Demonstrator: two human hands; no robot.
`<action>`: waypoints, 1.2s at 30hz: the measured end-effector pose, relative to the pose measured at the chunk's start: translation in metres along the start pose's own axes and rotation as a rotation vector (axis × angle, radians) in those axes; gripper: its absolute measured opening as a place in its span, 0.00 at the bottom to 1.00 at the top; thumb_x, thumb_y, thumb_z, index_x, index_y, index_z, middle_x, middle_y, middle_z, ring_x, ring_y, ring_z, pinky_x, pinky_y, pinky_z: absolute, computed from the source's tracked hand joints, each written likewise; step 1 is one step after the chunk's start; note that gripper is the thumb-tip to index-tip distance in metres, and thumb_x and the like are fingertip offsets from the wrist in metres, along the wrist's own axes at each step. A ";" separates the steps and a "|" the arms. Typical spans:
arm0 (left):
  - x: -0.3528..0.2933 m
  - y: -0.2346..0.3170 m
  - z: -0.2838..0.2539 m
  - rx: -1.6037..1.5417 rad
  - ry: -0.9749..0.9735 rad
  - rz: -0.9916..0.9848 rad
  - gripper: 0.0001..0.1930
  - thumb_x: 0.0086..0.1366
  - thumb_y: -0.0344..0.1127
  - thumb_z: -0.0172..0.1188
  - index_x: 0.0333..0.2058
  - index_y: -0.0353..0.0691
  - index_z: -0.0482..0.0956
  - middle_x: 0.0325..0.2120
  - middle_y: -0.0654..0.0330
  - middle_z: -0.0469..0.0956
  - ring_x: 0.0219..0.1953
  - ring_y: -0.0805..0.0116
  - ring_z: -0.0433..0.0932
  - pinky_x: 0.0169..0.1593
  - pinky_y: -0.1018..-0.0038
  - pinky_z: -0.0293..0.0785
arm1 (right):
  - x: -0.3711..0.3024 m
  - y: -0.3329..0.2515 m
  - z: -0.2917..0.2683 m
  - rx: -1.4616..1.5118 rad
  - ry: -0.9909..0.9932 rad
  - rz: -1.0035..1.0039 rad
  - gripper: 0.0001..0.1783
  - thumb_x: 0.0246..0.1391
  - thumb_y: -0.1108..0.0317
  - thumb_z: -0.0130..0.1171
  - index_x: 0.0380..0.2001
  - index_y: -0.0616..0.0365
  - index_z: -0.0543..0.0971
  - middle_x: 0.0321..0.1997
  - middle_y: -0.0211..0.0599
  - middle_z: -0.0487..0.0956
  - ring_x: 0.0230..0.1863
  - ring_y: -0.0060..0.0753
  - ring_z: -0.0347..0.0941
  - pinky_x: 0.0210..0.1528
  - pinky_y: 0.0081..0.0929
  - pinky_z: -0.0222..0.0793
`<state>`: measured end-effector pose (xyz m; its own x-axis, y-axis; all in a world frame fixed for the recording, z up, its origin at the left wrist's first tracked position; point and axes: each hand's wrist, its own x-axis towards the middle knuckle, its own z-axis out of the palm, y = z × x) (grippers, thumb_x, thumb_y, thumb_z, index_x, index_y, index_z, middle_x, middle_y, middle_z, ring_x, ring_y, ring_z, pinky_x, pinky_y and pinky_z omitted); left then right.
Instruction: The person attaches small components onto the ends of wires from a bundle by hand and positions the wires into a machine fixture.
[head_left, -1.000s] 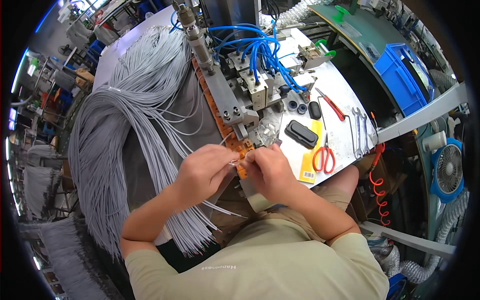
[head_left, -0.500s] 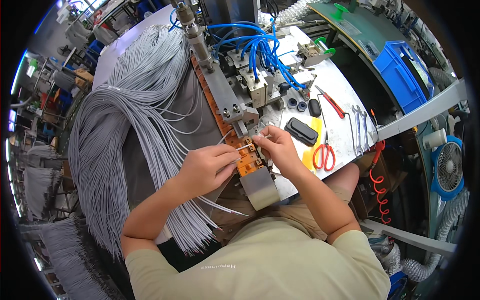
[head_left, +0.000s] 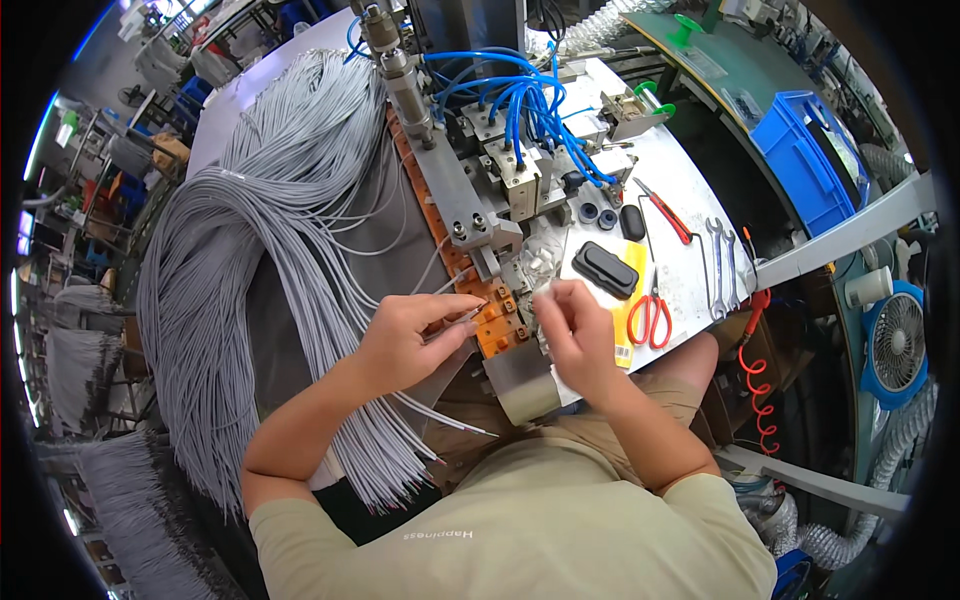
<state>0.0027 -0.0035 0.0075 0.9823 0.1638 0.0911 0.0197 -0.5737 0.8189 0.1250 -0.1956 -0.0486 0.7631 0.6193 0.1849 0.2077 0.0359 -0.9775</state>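
My left hand (head_left: 412, 338) pinches the end of a grey cable (head_left: 470, 314) between thumb and fingers, over the near end of an orange fixture strip (head_left: 497, 341). My right hand (head_left: 580, 338) is held just right of the strip, its fingers curled closed and blurred at the tips. Something pale may be between those fingertips, too smeared to name. Left of my hands a large bundle of grey cables (head_left: 215, 270) droops over the table edge, the cut ends hanging near my lap. A metal block (head_left: 525, 378) sits at the strip's near end.
A machine with blue air hoses (head_left: 535, 110) stands beyond my hands. On the white tabletop lie a black case (head_left: 606, 268), red-handled scissors (head_left: 650, 320), a red-handled tool (head_left: 668, 215) and wrenches (head_left: 717, 265). A blue bin (head_left: 805, 160) and a blue fan (head_left: 898, 340) are farther right.
My right hand has moved off the cable, a little right and toward me, its fingers curling closed. My left hand keeps its pinch on the cable near the orange strip.
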 end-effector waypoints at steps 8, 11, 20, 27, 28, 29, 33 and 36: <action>-0.001 0.002 0.003 -0.205 -0.051 -0.115 0.09 0.61 0.24 0.63 0.41 0.31 0.81 0.29 0.57 0.83 0.26 0.77 0.79 0.33 0.80 0.75 | 0.002 -0.010 0.017 -0.378 -0.084 -0.562 0.11 0.51 0.79 0.64 0.39 0.61 0.76 0.22 0.36 0.76 0.19 0.35 0.69 0.25 0.28 0.60; -0.002 0.001 0.004 -0.094 -0.009 -0.016 0.09 0.61 0.24 0.64 0.40 0.31 0.81 0.29 0.58 0.82 0.26 0.76 0.79 0.33 0.80 0.75 | 0.001 -0.015 0.019 -0.365 -0.098 -0.525 0.12 0.50 0.79 0.65 0.38 0.61 0.77 0.23 0.36 0.77 0.19 0.37 0.69 0.27 0.31 0.59; -0.003 0.000 0.003 -0.040 0.011 0.015 0.07 0.59 0.24 0.65 0.37 0.31 0.81 0.29 0.57 0.82 0.28 0.74 0.79 0.35 0.78 0.75 | -0.001 -0.013 0.021 -0.379 -0.126 -0.469 0.12 0.51 0.76 0.64 0.39 0.58 0.75 0.26 0.34 0.80 0.25 0.38 0.75 0.31 0.34 0.60; -0.003 0.002 0.002 -0.053 -0.055 0.068 0.07 0.61 0.25 0.61 0.38 0.31 0.80 0.29 0.56 0.82 0.28 0.74 0.80 0.36 0.78 0.76 | 0.000 -0.015 0.020 -0.272 -0.176 -0.355 0.09 0.52 0.75 0.66 0.35 0.59 0.76 0.21 0.35 0.75 0.21 0.36 0.68 0.30 0.32 0.58; -0.003 0.001 0.002 -0.067 -0.083 0.059 0.07 0.61 0.25 0.61 0.38 0.32 0.80 0.28 0.56 0.82 0.28 0.74 0.80 0.36 0.78 0.75 | 0.001 -0.014 0.019 -0.253 -0.202 -0.349 0.10 0.52 0.74 0.66 0.35 0.59 0.76 0.21 0.35 0.75 0.22 0.36 0.68 0.31 0.32 0.58; -0.003 0.002 0.001 -0.067 -0.082 0.059 0.07 0.61 0.25 0.61 0.38 0.32 0.80 0.28 0.56 0.82 0.28 0.74 0.80 0.36 0.78 0.75 | 0.003 -0.013 0.017 -0.253 -0.202 -0.350 0.10 0.52 0.74 0.66 0.35 0.59 0.76 0.21 0.35 0.75 0.22 0.36 0.68 0.31 0.32 0.58; -0.002 0.004 -0.003 -0.275 -0.179 -0.141 0.07 0.62 0.24 0.59 0.38 0.32 0.80 0.28 0.56 0.82 0.29 0.74 0.81 0.36 0.78 0.76 | 0.009 -0.010 0.011 -0.360 -0.222 -0.525 0.10 0.52 0.73 0.67 0.34 0.58 0.75 0.23 0.35 0.74 0.23 0.37 0.68 0.31 0.33 0.58; -0.003 0.002 -0.003 -0.213 -0.187 -0.076 0.07 0.62 0.25 0.61 0.39 0.31 0.80 0.27 0.54 0.82 0.28 0.69 0.81 0.35 0.76 0.75 | 0.009 -0.015 0.013 -0.319 -0.230 -0.500 0.10 0.51 0.73 0.67 0.34 0.58 0.75 0.25 0.37 0.74 0.23 0.40 0.68 0.32 0.35 0.58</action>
<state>-0.0007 -0.0027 0.0110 0.9972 0.0380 -0.0647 0.0743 -0.3804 0.9218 0.1213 -0.1801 -0.0338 0.3830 0.7422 0.5499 0.7039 0.1510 -0.6941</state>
